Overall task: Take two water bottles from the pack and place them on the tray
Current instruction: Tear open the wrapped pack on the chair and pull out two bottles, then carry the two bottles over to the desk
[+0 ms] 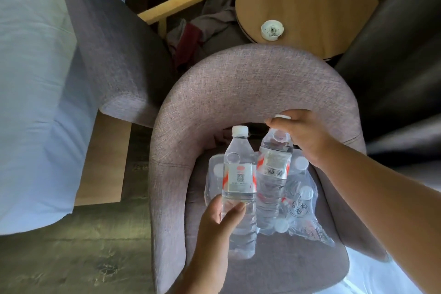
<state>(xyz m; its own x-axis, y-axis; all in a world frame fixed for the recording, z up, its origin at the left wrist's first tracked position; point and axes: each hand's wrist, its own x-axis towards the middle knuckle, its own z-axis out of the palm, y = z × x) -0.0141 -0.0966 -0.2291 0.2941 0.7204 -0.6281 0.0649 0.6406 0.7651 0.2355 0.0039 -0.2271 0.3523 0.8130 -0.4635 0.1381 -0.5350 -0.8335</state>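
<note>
Over the seat of a grey fabric armchair (238,83), at six o'clock in view, lies the plastic-wrapped pack (303,207) of bottles, its print too blurred to read. Above it, the left hand (214,229) grips the lower body of one water bottle (239,181), whose red-and-white label shows a QR code. At three o'clock from it, the right hand (303,136) clasps the neck of a second bottle (274,174), barcode facing up.
</note>
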